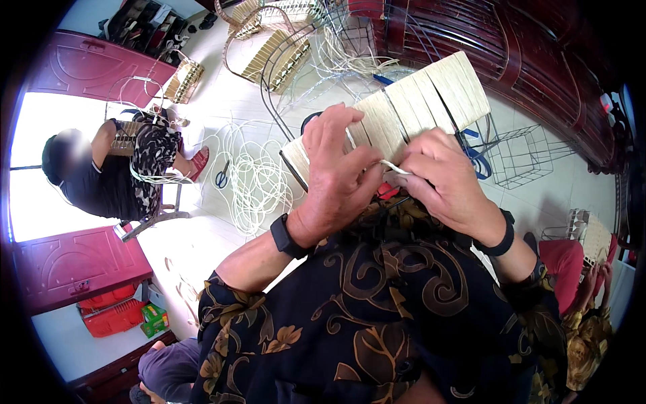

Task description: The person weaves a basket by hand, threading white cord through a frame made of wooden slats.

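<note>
A cream cord (pixel 394 167) runs short and taut between my hands at the near edge of a wire-framed basket (pixel 417 101), whose side is closely wrapped in the same pale cord. My left hand (pixel 340 161) pinches one end between thumb and forefinger, its other fingers raised over the wrapped side. On the cord's other end, my right hand (pixel 447 178) is closed, knuckles close to the basket. Dark wire shows at the basket's corners and between wrapped sections. Below the cord, a small red thing (pixel 388 190) lies near my lap.
Loose cord (pixel 259 185) lies coiled on the floor at left, beside blue-handled scissors (pixel 222 177). A bare wire frame (pixel 528 158) stands at right, near blue handles (pixel 479 163). Partly wrapped baskets (pixel 279 60) sit at the back. A seated person (pixel 101 168) works at left, others nearby.
</note>
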The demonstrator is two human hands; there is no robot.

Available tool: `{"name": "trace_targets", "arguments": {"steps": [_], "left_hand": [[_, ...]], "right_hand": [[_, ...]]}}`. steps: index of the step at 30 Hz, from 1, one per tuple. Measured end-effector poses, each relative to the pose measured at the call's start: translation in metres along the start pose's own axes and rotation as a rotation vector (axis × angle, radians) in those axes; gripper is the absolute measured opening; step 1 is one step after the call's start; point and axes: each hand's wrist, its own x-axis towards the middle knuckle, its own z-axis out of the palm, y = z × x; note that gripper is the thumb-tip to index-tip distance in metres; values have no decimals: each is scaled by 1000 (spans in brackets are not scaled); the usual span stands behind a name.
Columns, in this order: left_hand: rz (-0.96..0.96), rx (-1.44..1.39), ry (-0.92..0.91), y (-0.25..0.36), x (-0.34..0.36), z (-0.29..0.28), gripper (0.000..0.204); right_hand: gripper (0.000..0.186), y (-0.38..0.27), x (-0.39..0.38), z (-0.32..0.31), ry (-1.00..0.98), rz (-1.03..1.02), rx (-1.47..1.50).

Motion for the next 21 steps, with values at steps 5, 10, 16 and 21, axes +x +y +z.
{"name": "trace_targets", "arguments": {"steps": [5,10,16,21], "left_hand": [[-51,19,14,-4,9,5,17],[-131,87,-82,-7,13,-1,19],[-130,33,-126,-14,23,-4,16],[-78,82,-80,-17,27,6,12]], "right_hand": [[17,-2,0,-17,-163,39,451],[26,-13,0,-68,-58,-92,920],[21,-8,-20,-142,103,-216,924],[18,9,-74,-240,360,-207,611]]}}
